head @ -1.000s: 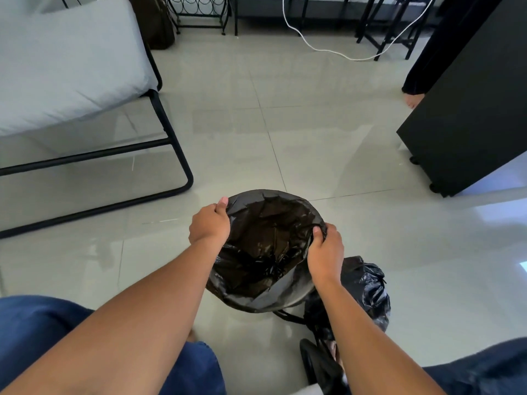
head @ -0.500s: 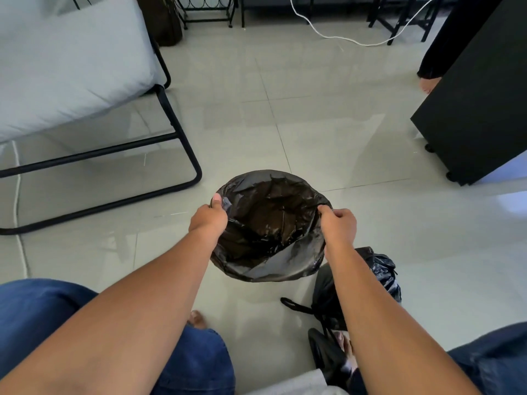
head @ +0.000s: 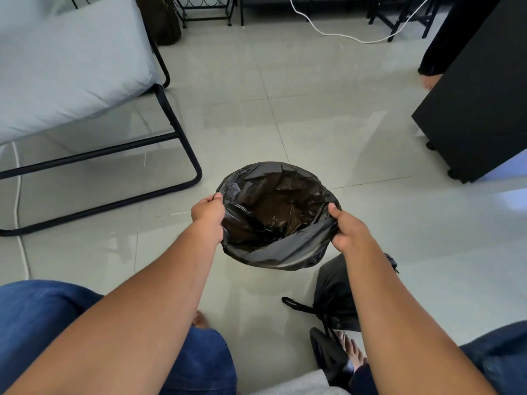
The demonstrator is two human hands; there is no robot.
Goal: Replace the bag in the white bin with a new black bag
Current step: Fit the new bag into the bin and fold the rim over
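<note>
A new black bag lies open and round over the bin on the tiled floor, its plastic folded down all around so that none of the white bin shows. My left hand pinches the bag's left edge. My right hand grips the right edge, where the plastic is bunched and pulled outward. A tied-up black bag with drawstring loops sits on the floor just behind my right forearm, partly hidden by it.
A grey-cushioned chair with a black metal frame stands to the left. A black cabinet on castors is at the right, with another person's foot beside it. A white cable crosses the far floor. My knees and bare foot are at the bottom.
My right hand has moved from the rim's inner edge outward and down, drawing the bag's right side over the bin. The left hand stays on the left edge. The view has tilted slightly.
</note>
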